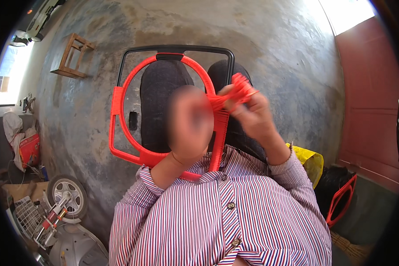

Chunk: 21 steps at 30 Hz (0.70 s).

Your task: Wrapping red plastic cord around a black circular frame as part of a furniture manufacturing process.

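Across my lap rests a black rectangular frame [177, 47] with a round ring [127, 95] joined inside it. Red cord wraps most of the ring and the frame's lower and side bars; the far bar is bare black. My right hand [255, 117] is closed on a bunch of red cord [241, 90] beside the frame's right bar. From that bunch, strands run left to where ring and bar meet. My left hand [190, 122] is over the ring's right part, close to those strands. It is smeared, so its fingers cannot be made out.
A small wooden stool [68, 55] lies on the concrete floor at the far left. Left of me are a wheel [67, 195] and grey scooter parts [77, 246]. At my right are a yellow bag [309, 162], another red-wrapped frame [348, 195] and a red door [370, 102].
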Each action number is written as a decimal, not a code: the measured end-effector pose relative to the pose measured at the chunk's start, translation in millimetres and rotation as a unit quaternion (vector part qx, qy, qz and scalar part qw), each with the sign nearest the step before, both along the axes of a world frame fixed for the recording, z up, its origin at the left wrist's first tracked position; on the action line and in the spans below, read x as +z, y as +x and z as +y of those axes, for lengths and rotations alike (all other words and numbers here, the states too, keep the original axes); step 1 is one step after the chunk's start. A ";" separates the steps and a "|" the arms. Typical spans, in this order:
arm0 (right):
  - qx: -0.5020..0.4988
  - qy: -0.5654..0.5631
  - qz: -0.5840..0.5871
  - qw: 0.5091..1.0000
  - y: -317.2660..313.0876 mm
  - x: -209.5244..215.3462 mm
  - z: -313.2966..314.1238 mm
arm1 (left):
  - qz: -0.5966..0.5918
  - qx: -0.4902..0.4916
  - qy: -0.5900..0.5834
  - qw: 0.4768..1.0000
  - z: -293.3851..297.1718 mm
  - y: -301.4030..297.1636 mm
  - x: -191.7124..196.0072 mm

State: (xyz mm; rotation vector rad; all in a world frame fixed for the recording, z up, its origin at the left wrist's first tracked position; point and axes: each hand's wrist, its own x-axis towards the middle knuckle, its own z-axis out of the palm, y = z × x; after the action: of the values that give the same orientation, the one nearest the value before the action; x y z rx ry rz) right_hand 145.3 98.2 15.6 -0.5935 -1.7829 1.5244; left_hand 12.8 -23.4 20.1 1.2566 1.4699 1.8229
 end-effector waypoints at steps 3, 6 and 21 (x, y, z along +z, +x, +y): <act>0.016 0.008 -0.087 0.996 35.4 16.9 27.7 | -0.183 0.030 -0.067 0.980 -1.6 -3.5 -6.1; 0.203 0.138 -0.296 0.923 57.0 29.0 31.5 | -0.305 0.005 -0.133 0.943 6.6 -8.5 -16.4; 0.081 -0.013 -0.366 0.927 75.3 3.6 57.4 | -0.520 -0.132 -0.204 0.819 16.2 -12.5 -5.2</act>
State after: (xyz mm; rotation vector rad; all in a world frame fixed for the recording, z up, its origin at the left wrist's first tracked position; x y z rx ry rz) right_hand 220.6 155.6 19.2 -1.1681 -2.4110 1.5479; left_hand 0.3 -7.1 14.8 0.1183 0.8844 1.4562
